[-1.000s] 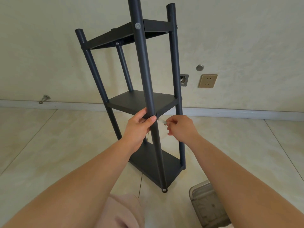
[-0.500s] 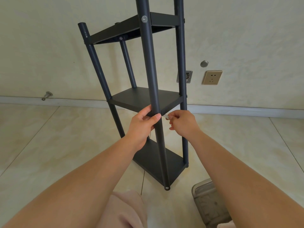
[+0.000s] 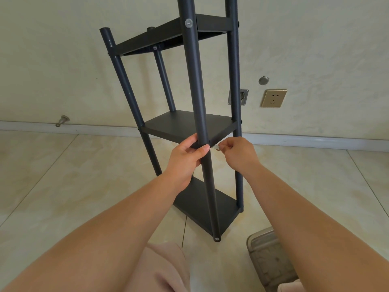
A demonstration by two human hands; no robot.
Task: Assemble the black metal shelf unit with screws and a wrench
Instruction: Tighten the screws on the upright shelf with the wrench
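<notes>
The left hand [image 3: 185, 158] is holding the front pole [image 3: 194, 81] of the black shelf [image 3: 185, 125]. Beside that pole, the right hand [image 3: 237, 153] is pinching something small and silver [image 3: 216, 147], maybe a screw.

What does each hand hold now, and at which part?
The left hand grips the front post at the middle shelf's level. The right hand pinches a small silver piece by one end; probably a screw.

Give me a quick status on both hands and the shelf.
Left hand grips the front post at the middle shelf. Right hand pinches a small metal piece beside that joint. Nothing in the way.
</notes>
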